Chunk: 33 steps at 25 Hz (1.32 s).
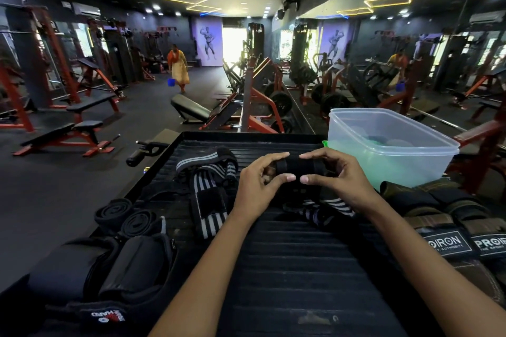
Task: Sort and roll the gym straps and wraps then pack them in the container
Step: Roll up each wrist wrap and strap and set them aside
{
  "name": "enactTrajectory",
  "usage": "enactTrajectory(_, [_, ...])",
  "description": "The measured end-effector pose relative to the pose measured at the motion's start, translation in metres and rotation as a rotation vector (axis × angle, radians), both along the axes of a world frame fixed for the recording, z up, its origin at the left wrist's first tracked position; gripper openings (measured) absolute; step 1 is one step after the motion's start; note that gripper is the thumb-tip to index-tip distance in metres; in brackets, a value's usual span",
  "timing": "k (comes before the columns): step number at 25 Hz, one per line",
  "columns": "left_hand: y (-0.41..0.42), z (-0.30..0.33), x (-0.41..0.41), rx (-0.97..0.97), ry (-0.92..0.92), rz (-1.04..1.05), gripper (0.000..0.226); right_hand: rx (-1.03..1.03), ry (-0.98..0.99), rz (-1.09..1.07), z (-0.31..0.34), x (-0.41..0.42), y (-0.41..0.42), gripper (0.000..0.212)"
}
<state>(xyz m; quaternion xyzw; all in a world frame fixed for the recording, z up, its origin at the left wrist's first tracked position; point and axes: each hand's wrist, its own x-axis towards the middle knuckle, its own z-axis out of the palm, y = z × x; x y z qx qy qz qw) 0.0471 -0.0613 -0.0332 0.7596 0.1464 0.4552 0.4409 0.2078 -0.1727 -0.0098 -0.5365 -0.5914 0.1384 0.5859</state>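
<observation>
Black rolled fabric wrap [299,167] pinched at both ends, left hand [257,186] and right hand [338,180] each curled round it, thumbs beneath and fingertips above, held just over ribbed black rubber tray [287,254]. Likely fault: roll springing loose if either pinch slackens, tail apparently unsecured. Clear rectangular plastic container [388,145] near on right; unrolled black-and-grey striped wraps [208,186] lying beside and under hands, liable to snag; two rolled black straps [126,217] at left edge, brown leather belts [451,227] crowding right.
</observation>
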Motion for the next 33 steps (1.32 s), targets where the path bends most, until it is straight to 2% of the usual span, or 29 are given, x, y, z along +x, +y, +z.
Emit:
enactTrajectory(2, [0.0001, -0.0012, 0.0007, 0.014, 0.005, -0.046, 0.049, 0.005, 0.033, -0.006, 0.0011, 0.0010, -0.0012, 0.038])
enactTrajectory(5, [0.0009, -0.0008, 0.0000, 0.021, -0.004, -0.035, 0.043, -0.016, 0.062, 0.028, 0.0010, 0.0004, -0.0015, 0.038])
enactTrajectory(9, [0.0041, -0.0009, -0.0016, 0.066, 0.016, 0.030, 0.039, -0.040, -0.013, 0.054, -0.0011, -0.0010, 0.0001, 0.046])
enactTrajectory(15, [0.0027, -0.0017, 0.0007, 0.103, 0.045, -0.040, 0.046, -0.031, 0.033, 0.008, -0.0030, 0.0027, -0.0005, 0.042])
enactTrajectory(20, [0.0048, -0.0008, -0.0017, 0.051, 0.028, 0.015, 0.041, -0.048, -0.038, 0.050, -0.0023, -0.0020, 0.0000, 0.049])
enactTrajectory(25, [0.0010, -0.0008, -0.0011, 0.078, 0.033, -0.089, 0.054, -0.011, -0.016, -0.011, 0.0011, 0.0014, -0.0019, 0.045])
enactTrajectory(33, [0.0057, -0.0016, -0.0005, 0.044, 0.011, -0.021, 0.045, -0.020, 0.007, 0.067, -0.0024, 0.0009, 0.0002, 0.048])
